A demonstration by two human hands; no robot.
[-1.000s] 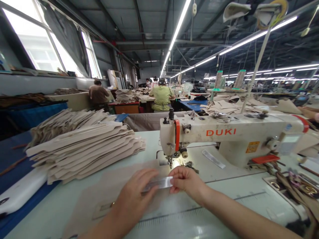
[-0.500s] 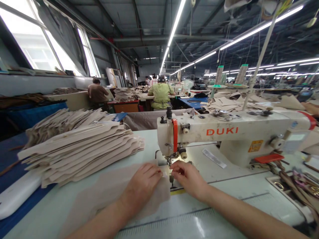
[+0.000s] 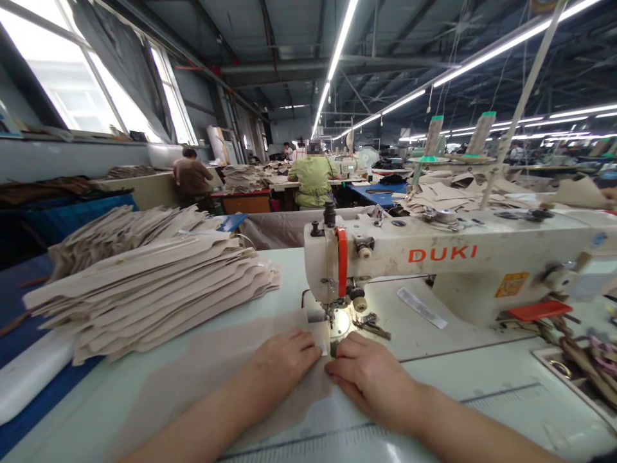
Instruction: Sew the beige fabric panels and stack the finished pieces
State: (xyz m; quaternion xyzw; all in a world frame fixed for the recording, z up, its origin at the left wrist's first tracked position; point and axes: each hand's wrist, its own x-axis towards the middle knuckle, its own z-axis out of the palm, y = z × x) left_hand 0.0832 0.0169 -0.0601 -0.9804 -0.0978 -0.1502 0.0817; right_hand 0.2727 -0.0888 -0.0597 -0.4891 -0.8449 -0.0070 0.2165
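Note:
A flat beige fabric piece [image 3: 216,373] lies on the pale green table, its right edge just before the presser foot [image 3: 331,316] of a white DUKI sewing machine [image 3: 443,254]. My left hand [image 3: 284,363] rests on the fabric with its fingers curled at that edge. My right hand [image 3: 371,376] meets it there, fingertips pinched against the same edge. Both hands sit a short way in front of the needle.
A tall stack of cut beige pieces [image 3: 154,289] fills the table's left. A clear strip [image 3: 420,307] lies on the machine bed. A tray with straps and metal rings [image 3: 573,363] is at the right. Two people [image 3: 313,177] [image 3: 191,177] work at benches behind.
A second ago both hands held a shiny clear strip between them; it is no longer in my hands. They went up to the needle, then drew slightly back onto the fabric's edge.

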